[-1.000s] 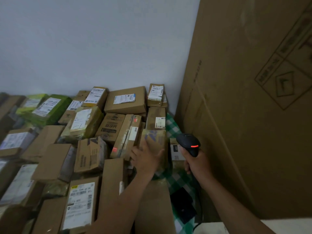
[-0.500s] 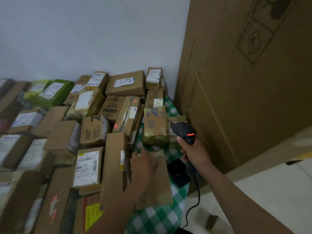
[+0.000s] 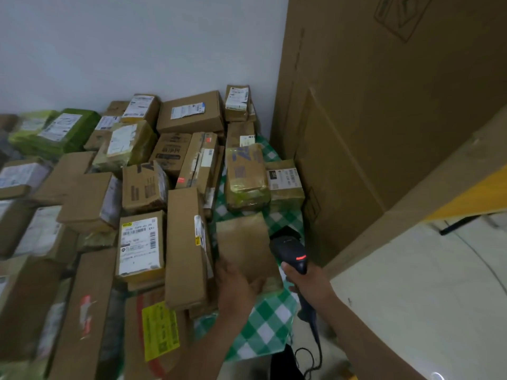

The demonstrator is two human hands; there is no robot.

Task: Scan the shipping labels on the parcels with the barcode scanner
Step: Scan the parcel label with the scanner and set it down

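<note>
Pulling back, the left hand [image 3: 238, 286] now grips the flat brown parcel [image 3: 242, 242] at the pile's five o'clock; the right hand [image 3: 311, 281] clasps the scanner [image 3: 290, 250] beside it. Flip it label-up before aiming.

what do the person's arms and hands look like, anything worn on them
The left hand and right hand wear no gloves. Both arms are bare up to the frame edge, with no sleeves in view, and neither wrist shows a watch or band. The picture is too blurred to tell about rings.
</note>
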